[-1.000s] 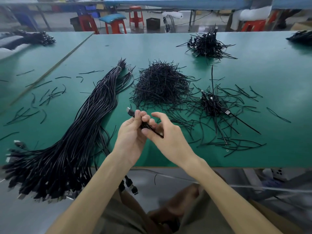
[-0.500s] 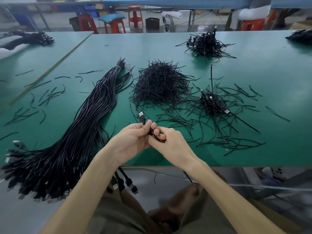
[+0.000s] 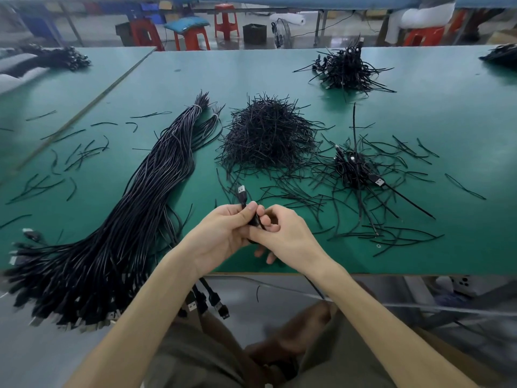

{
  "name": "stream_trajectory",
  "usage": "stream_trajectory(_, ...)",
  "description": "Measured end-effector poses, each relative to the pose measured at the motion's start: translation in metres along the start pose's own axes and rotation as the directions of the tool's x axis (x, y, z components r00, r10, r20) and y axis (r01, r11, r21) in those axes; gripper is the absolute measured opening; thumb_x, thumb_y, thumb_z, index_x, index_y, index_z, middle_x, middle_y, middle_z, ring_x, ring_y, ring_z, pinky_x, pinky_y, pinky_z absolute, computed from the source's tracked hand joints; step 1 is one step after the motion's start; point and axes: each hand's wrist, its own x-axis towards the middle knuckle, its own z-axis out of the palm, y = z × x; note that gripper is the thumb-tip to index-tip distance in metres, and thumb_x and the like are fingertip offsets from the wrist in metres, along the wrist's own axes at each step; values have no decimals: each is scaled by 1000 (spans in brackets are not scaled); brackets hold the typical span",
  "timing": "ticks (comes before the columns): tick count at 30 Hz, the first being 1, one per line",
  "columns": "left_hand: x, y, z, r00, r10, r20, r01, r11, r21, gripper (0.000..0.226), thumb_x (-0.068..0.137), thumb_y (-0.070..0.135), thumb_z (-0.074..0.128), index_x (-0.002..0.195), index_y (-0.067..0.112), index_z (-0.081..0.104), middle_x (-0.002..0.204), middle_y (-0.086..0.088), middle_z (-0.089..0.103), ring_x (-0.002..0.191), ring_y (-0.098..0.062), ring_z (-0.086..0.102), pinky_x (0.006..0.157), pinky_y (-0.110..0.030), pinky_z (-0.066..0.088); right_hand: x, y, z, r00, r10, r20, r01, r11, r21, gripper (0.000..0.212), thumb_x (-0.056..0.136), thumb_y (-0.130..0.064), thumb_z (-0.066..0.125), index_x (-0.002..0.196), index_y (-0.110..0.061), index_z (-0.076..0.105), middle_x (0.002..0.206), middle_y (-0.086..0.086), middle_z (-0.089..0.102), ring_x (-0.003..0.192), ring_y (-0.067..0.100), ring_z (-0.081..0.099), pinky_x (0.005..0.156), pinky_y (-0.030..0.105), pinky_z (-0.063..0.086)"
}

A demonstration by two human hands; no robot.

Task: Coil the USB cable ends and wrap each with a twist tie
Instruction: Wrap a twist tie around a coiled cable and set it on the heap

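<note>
Over the table's front edge my left hand (image 3: 223, 233) grips a black USB cable (image 3: 242, 195) just below its plug, which sticks up above my fingers. My right hand (image 3: 285, 236) meets the left one and pinches the same cable between thumb and fingers. The cable's other part runs down under my right wrist, off the table edge. A dark heap of twist ties (image 3: 268, 133) lies straight ahead. To the left stretches a long bundle of loose USB cables (image 3: 126, 219). Tied cables (image 3: 355, 169) lie among scattered ties on the right.
The green table (image 3: 447, 113) ends close in front of me. A second pile of tied cables (image 3: 347, 68) sits at the far right. Stray ties litter the left side (image 3: 70, 158). Red stools (image 3: 193, 37) stand beyond the table.
My hands have closed together and dropped nearer the table edge. The plug swung from pointing left to upright above my left fingers, and the cable now runs down under my right wrist.
</note>
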Motion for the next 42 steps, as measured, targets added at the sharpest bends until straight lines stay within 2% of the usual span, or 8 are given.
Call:
stream_trajectory(8, 4, -1, 7, 973, 101, -207, -104, 995, -4, 29, 107, 19, 48, 90, 4, 67, 83, -10, 71, 77, -22, 70, 67, -33, 60, 3, -5, 13, 986, -121, -117, 109, 988, -107, 21, 93, -33, 66, 87, -15, 58, 76, -2, 62, 54, 5, 55, 46, 30, 53)
stream_trajectory(11, 3, -6, 12, 940, 142, -310, -114, 988, 107, 32, 107, 20, 50, 86, 7, 70, 81, -6, 71, 76, -16, 68, 71, -26, 58, 5, 0, 17, 978, -156, -135, 124, 968, -218, 25, 93, -39, 63, 83, -18, 55, 75, -6, 59, 60, 8, 51, 56, 34, 52)
stream_trajectory(15, 6, -12, 23, 872, 164, -461, -59, 970, 234, 30, 107, 25, 52, 91, 7, 70, 86, -7, 71, 86, -18, 66, 88, -36, 54, 9, 8, 20, 977, -174, -124, 132, 949, -287, 20, 94, -41, 62, 92, -21, 57, 88, -6, 64, 76, 8, 60, 64, 25, 47)
stream_trajectory(18, 8, -12, 32, 821, 224, -526, -23, 932, 361, 30, 107, 28, 51, 92, 9, 69, 87, -5, 72, 83, -13, 66, 77, -26, 52, 11, 9, 19, 975, -193, -114, 155, 948, -278, 19, 94, -36, 64, 99, -19, 58, 93, -4, 65, 80, 10, 62, 66, 26, 47)
stream_trajectory(28, 14, -12, 37, 799, 290, -527, -23, 890, 455, 33, 108, 28, 49, 89, 9, 68, 84, -3, 71, 69, 2, 64, 61, -7, 47, 6, 6, 12, 955, -262, -141, 200, 916, -347, 26, 97, -42, 58, 104, -17, 54, 96, -5, 54, 78, 12, 57, 70, 37, 52)
stream_trajectory(33, 12, -10, 23, 857, 170, -486, 21, 931, 364, 34, 106, 35, 53, 95, 9, 73, 88, -5, 69, 83, -15, 61, 80, -28, 50, 2, -1, 3, 975, -214, -64, 145, 825, -547, 32, 103, -49, 43, 104, -18, 50, 98, -3, 50, 77, 23, 58, 68, 42, 48)
stream_trajectory(37, 8, -4, 14, 933, 33, -358, 30, 985, 170, 34, 104, 29, 57, 93, 1, 74, 85, -14, 65, 79, -22, 62, 76, -31, 57, -1, 1, 5, 957, -291, 9, 186, 587, -788, 34, 109, -43, 27, 98, -16, 44, 88, 0, 52, 67, 29, 60, 57, 39, 40)
stream_trajectory(42, 0, 11, 7, 959, -19, -283, 136, 906, 401, 35, 106, 31, 53, 96, 4, 74, 85, -11, 77, 79, -22, 74, 70, -29, 61, -4, 5, -1, 952, -280, 125, 245, 448, -860, 39, 108, -43, 19, 103, -16, 45, 92, 0, 55, 71, 29, 64, 57, 37, 39)
